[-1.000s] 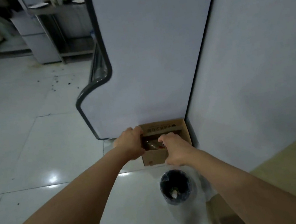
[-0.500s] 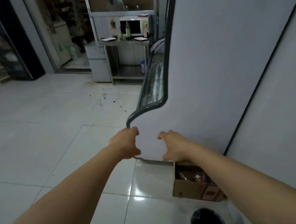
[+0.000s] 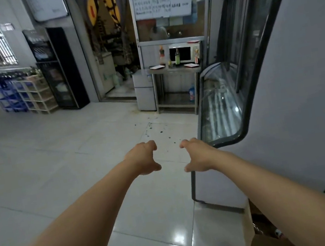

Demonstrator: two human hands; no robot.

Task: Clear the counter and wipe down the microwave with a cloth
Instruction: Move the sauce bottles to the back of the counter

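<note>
Approaching counter | left hand (image 3: 142,159), right hand (image 3: 197,155): loosely curled, holding nothing | microwave (image 3: 185,52): counter (image 3: 172,70) rear right corner, well apart | next: walk over, clear bottles (image 3: 177,57)

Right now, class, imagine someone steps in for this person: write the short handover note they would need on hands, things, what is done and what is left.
Left hand: held out in front, fingers loosely curled, holding nothing.
Right hand: the same, holding nothing.
Microwave: on the steel counter across the room, beyond the glass display case.
On the counter: dark bottle in front of the microwave, sauce bottle to its left, two flat trays.
Cardboard box: on the floor by the right arm.
Done: nothing visible at the counter.
Left: walk over, clear the counter, find a cloth (none in view), wipe the microwave.
</note>
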